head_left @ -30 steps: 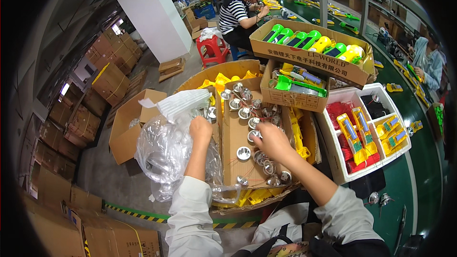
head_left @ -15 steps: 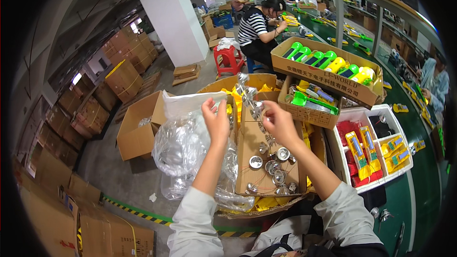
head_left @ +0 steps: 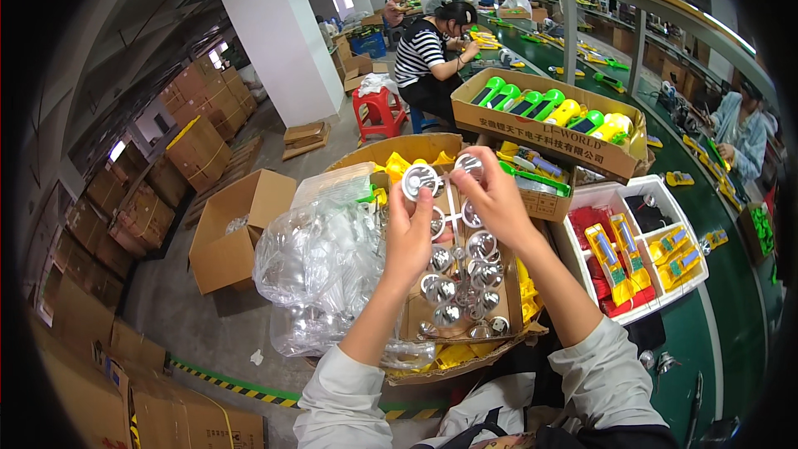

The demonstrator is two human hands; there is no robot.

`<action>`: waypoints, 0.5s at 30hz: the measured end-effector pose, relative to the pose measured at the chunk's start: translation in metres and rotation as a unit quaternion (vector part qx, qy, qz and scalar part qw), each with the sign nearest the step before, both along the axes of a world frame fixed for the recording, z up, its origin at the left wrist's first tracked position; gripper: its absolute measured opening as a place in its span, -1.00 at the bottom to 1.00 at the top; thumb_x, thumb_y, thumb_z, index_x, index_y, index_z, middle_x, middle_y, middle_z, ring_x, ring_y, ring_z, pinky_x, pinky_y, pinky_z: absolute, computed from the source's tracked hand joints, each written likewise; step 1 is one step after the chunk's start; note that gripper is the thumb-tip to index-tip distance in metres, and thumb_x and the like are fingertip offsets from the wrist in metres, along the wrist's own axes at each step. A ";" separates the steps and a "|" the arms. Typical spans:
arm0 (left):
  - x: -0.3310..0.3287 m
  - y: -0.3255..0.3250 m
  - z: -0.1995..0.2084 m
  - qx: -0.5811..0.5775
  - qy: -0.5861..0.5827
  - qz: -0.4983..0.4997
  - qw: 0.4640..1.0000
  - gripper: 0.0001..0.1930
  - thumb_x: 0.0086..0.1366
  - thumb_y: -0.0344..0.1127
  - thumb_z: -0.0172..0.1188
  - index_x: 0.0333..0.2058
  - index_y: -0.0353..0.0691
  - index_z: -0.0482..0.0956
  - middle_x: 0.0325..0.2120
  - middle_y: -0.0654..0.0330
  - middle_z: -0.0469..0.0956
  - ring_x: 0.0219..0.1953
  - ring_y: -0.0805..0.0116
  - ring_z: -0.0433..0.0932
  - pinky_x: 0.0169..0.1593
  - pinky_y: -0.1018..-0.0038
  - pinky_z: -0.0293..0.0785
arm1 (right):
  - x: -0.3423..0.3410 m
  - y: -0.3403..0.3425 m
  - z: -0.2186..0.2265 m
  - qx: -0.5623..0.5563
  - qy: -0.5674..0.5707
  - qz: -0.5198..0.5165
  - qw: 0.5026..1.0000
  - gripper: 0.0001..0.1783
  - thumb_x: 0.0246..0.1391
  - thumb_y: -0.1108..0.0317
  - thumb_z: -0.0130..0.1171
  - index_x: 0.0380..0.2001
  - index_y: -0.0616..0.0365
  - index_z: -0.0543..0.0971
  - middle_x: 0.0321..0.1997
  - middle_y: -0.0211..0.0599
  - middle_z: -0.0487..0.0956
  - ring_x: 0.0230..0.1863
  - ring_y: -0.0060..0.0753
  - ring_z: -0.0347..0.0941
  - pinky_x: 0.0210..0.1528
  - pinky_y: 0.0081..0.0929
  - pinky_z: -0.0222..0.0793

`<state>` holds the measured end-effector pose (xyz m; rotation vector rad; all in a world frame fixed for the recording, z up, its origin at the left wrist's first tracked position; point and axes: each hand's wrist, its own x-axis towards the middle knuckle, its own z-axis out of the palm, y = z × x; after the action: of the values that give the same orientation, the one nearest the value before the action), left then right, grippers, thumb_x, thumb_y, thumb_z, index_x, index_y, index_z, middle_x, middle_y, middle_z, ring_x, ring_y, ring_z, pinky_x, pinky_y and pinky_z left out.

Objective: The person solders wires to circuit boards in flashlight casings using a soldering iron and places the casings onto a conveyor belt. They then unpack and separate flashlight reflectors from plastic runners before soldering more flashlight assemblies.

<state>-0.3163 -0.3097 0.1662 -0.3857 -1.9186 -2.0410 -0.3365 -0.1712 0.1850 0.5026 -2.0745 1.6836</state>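
Note:
My left hand (head_left: 407, 237) is closed on a round silver lamp reflector (head_left: 421, 182), its bright cup facing up. Another lamp reflector (head_left: 469, 166) is pinched in the fingers of my right hand (head_left: 501, 204), just beside it. Both hands are above a shallow cardboard tray (head_left: 515, 283). More silver reflectors (head_left: 447, 313) lie heaped in it, some joined with thin wires. Two more reflectors show between and just below my hands; whether they hang from the held ones I cannot tell.
Crumpled clear plastic bags (head_left: 312, 258) lie left of the tray, beside an open carton (head_left: 237, 229). Yellow parts fill the large box underneath. A carton of green and yellow lamps (head_left: 549, 133) and a white foam box (head_left: 640, 308) stand right. A co-worker (head_left: 428, 54) sits ahead.
My hands have come closer together. The string of reflectors that was swinging up between them has dropped over the tray, where more reflectors now lie. The left hand has closed on one.

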 end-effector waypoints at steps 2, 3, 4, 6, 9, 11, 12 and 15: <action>0.003 -0.010 -0.004 -0.052 0.062 0.020 0.997 -0.67 0.29 -0.08 -0.09 -0.12 -0.18 0.29 -0.48 0.27 0.41 -0.57 0.60 0.40 -0.50 0.66 0.38 | 0.005 -0.007 -0.011 -0.063 0.029 0.002 0.998 -0.63 -0.04 0.21 0.19 -0.27 0.19 0.34 -0.65 -0.39 0.43 -0.64 -0.69 0.31 -0.61 -0.67 0.18; 0.004 -0.015 -0.004 -0.032 0.027 -0.014 0.999 -0.65 0.30 -0.04 -0.13 -0.12 -0.19 0.29 -0.49 0.27 0.41 -0.57 0.59 0.41 -0.50 0.65 0.38 | 0.007 -0.007 -0.016 -0.084 -0.001 0.036 0.996 -0.65 -0.04 0.24 0.19 -0.28 0.19 0.34 -0.64 -0.44 0.42 -0.64 -0.72 0.30 -0.61 -0.70 0.18; 0.004 -0.017 -0.005 -0.012 -0.007 -0.047 0.999 -0.62 0.30 0.00 -0.17 -0.13 -0.19 0.29 -0.51 0.27 0.42 -0.57 0.57 0.41 -0.50 0.63 0.38 | 0.007 -0.007 -0.021 -0.104 -0.032 0.069 0.992 -0.67 -0.04 0.27 0.19 -0.28 0.18 0.34 -0.62 -0.48 0.41 -0.63 -0.75 0.28 -0.61 -0.73 0.18; 0.004 -0.021 -0.012 0.036 -0.070 -0.114 0.990 -0.60 0.30 0.03 -0.22 -0.16 -0.20 0.32 -0.52 0.27 0.42 -0.57 0.57 0.41 -0.51 0.62 0.38 | 0.010 -0.018 -0.030 -0.249 -0.053 0.241 0.936 -0.69 -0.03 0.32 0.17 -0.26 0.16 0.32 -0.54 -0.58 0.39 -0.60 -0.76 0.30 -0.59 -0.72 0.23; 0.008 -0.025 -0.024 0.181 -0.184 -0.200 0.945 -0.68 0.30 -0.10 -0.15 -0.22 -0.24 0.39 -0.50 0.26 0.46 -0.51 0.55 0.44 -0.44 0.59 0.38 | 0.015 -0.024 -0.031 -0.242 -0.047 0.211 0.946 -0.68 -0.06 0.31 0.20 -0.29 0.17 0.34 -0.55 -0.50 0.43 -0.59 -0.72 0.34 -0.58 -0.66 0.27; 0.008 -0.019 -0.025 0.091 -0.112 -0.045 0.989 -0.69 0.30 -0.14 -0.16 -0.25 -0.27 0.40 -0.50 0.23 0.47 -0.51 0.51 0.46 -0.45 0.56 0.38 | 0.024 -0.017 -0.024 -0.017 0.016 0.002 1.000 -0.66 -0.11 0.27 0.24 -0.33 0.20 0.37 -0.55 -0.35 0.49 -0.58 -0.59 0.40 -0.54 -0.57 0.32; 0.008 -0.015 -0.026 -0.002 -0.033 0.110 0.993 -0.70 0.30 -0.18 -0.17 -0.28 -0.30 0.42 -0.51 0.20 0.48 -0.51 0.47 0.47 -0.45 0.52 0.38 | 0.027 -0.016 -0.023 -0.017 0.014 0.002 1.000 -0.66 -0.11 0.27 0.24 -0.33 0.20 0.37 -0.55 -0.35 0.49 -0.58 -0.59 0.40 -0.54 -0.57 0.32; 0.000 -0.029 -0.029 -0.072 0.021 0.238 0.968 -0.66 0.29 -0.15 -0.15 -0.27 -0.36 0.42 -0.50 0.07 0.52 -0.50 0.31 0.50 -0.42 0.42 0.38 | 0.036 -0.007 -0.017 0.014 0.076 -0.154 0.985 -0.60 -0.15 0.20 0.27 -0.32 0.21 0.38 -0.54 -0.19 0.53 -0.59 -0.38 0.45 -0.50 -0.50 0.36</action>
<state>-0.3166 -0.3387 0.1370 0.0071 -1.9116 -1.5766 -0.3003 -0.1779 0.1678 0.2901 -1.9517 1.3965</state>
